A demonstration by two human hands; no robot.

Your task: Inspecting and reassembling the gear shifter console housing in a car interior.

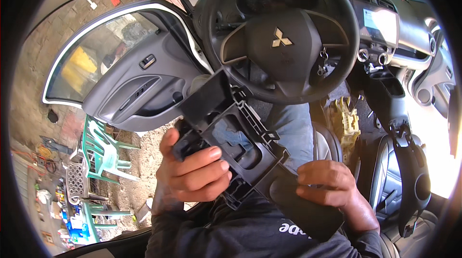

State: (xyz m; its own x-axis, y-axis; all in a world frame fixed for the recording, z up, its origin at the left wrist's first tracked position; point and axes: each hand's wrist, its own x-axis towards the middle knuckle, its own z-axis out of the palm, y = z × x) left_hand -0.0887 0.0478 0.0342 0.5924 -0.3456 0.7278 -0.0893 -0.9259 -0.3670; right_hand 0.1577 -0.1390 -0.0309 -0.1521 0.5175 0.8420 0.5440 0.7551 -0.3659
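Observation:
A black plastic car trim panel is held slantwise over my lap, below the steering wheel. Its ribbed inner side with an open cut-out shows, and its upper end reaches close to the wheel's lower left. My left hand grips its left edge, fingers curled over the front and thumb up by a block-like part. My right hand is closed at the smooth, broad lower right end, with fingers bent over its edge. Part of my right thumb is hidden.
The steering wheel stands just ahead, with keys hanging at its right. At left the car door is swung open; green plastic chairs stand outside. A long black console piece lies at right, near a yellowish bracket.

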